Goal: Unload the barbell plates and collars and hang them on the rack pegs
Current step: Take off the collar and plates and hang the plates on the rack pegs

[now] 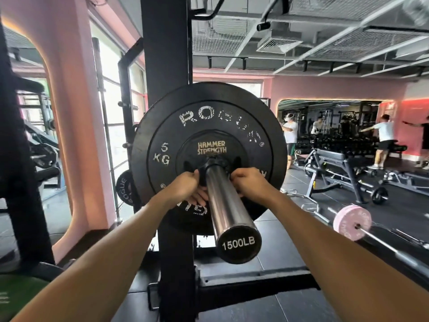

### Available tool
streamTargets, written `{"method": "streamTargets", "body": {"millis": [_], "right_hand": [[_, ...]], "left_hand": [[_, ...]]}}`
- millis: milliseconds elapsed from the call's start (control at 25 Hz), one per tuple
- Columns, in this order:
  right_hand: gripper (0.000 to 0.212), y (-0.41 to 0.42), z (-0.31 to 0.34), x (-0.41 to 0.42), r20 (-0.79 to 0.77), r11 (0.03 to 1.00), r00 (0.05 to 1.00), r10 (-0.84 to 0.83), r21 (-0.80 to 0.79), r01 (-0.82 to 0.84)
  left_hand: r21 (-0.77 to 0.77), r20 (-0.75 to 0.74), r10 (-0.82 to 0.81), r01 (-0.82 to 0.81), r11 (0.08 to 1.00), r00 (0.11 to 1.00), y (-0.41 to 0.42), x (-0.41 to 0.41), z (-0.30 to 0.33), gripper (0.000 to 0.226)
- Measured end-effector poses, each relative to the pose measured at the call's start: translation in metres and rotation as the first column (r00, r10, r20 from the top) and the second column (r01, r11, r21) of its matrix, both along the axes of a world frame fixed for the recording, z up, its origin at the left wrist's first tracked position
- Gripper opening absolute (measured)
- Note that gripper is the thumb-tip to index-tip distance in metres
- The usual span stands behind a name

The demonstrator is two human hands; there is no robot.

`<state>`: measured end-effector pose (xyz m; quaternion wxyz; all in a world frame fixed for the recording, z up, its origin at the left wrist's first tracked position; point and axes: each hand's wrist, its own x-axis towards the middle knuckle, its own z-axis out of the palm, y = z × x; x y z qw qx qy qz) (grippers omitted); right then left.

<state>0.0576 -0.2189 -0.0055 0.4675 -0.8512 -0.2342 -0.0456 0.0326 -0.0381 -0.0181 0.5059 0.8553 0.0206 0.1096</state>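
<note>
Both the left hand (184,188) and the right hand (249,182) curled tight on the small plate (210,151), one each side of the bar (224,201), which pointed straight back at the person.

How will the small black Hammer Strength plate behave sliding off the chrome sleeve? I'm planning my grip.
The small black Hammer Strength plate probably slides easily, since the chrome sleeve looks smooth. It is likely dense for its size. Both the left hand and right hand grip at its hub, so expect it to drop once clear.
</note>
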Motion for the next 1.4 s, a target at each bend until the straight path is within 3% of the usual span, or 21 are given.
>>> {"method": "streamTargets", "body": {"millis": [280, 640, 720, 840, 1000, 1120, 1240, 1400], "right_hand": [[0.03, 0.003, 0.001, -0.012, -0.096, 0.997, 0.995, 0.004, 0.074, 0.003], [0.029, -0.003, 0.015, -0.009, -0.182, 0.997, 0.983, -0.005, -0.071, -0.008], [0.039, 0.0, 0.025, -0.004, -0.056, 0.991, 0.994, -0.096, -0.104, 0.09], [0.074, 0.015, 0.044, -0.002, 0.2, 0.94, 0.955, -0.218, -0.219, 0.261], [0.081, 0.043, 0.063, -0.004, 0.335, 0.842, 0.916, -0.222, -0.407, 0.353], [0.072, 0.053, 0.068, -0.002, 0.345, 0.802, 0.908, -0.239, -0.457, 0.385], [0.06, 0.053, 0.069, 0.001, 0.301, 0.802, 0.932, -0.201, -0.496, 0.333], [0.042, 0.052, 0.075, 0.001, 0.352, 0.781, 0.929, -0.113, -0.547, 0.302]], "left_hand": [[-0.047, -0.011, 0.014, -0.014, 0.999, 1.0, 0.002, 0.002, 0.001, 0.059], [-0.17, 0.003, 0.061, -0.06, 0.984, 0.998, 0.007, 0.004, 0.005, 0.064], [-0.163, 0.022, 0.082, -0.078, 0.984, 0.996, 0.011, 0.003, 0.011, 0.065], [-0.08, -0.032, 0.083, -0.085, 0.993, 0.996, 0.016, 0.001, 0.022, 0.07], [-0.058, -0.161, 0.071, -0.081, 0.995, 0.984, 0.014, -0.005, 0.029, 0.072], [-0.15, -0.251, 0.045, -0.085, 0.985, 0.967, 0.003, -0.005, 0.026, 0.08], [-0.364, -0.289, -0.07, -0.042, 0.93, 0.955, -0.004, 0.005, 0.023, 0.089], [-0.606, -0.182, -0.176, 0.031, 0.795, 0.968, -0.011, 0.02, 0.017, 0.074]]}}
